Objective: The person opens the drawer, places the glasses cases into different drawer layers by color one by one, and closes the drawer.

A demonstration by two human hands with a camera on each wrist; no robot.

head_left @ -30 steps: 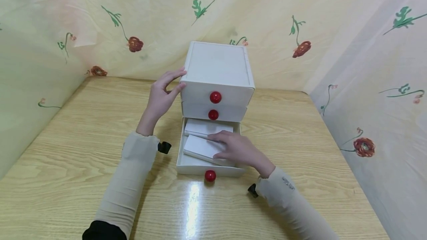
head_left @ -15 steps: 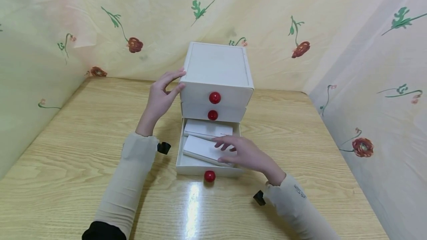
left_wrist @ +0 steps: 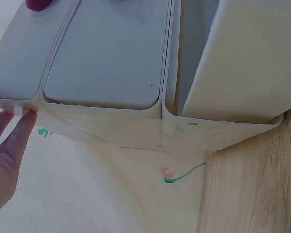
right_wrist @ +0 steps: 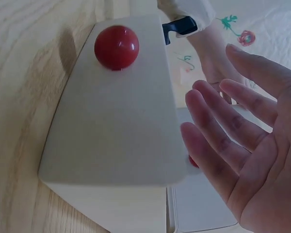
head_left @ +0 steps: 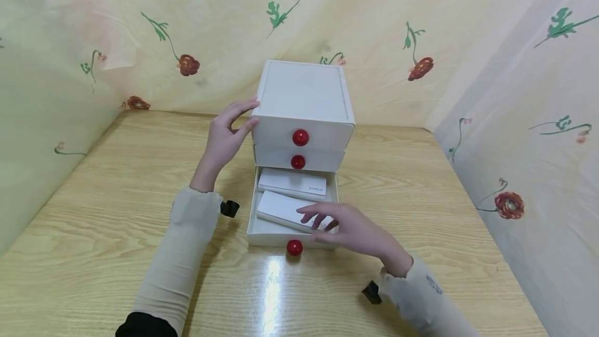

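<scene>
A white drawer cabinet [head_left: 304, 90] with red knobs stands at the back middle of the table. Its bottom drawer [head_left: 269, 240] is pulled out, and two white boxes lie inside: a rear box [head_left: 285, 180] and a slanted front box [head_left: 281, 207]. My left hand [head_left: 226, 131] rests its fingers on the cabinet's upper left edge; the left wrist view shows the fingertips at the side wall. Over the drawer's front right corner hovers my right hand [head_left: 348, 227], fingers loosely bent and holding nothing. In the right wrist view that hand [right_wrist: 252, 145] is beside the drawer front [right_wrist: 111, 126].
The top red knob [head_left: 300, 137] and middle red knob [head_left: 298, 161] mark two closed drawers. Behind the wooden table [head_left: 140, 181] hangs a flower-patterned cloth [head_left: 224, 14]. The bottom drawer's red knob [head_left: 294, 247] juts out toward the table's front.
My right hand has drawn off the front box, moving back toward the front right of the drawer and uncovering lettering on both boxes. The left hand stays at the cabinet edge.
</scene>
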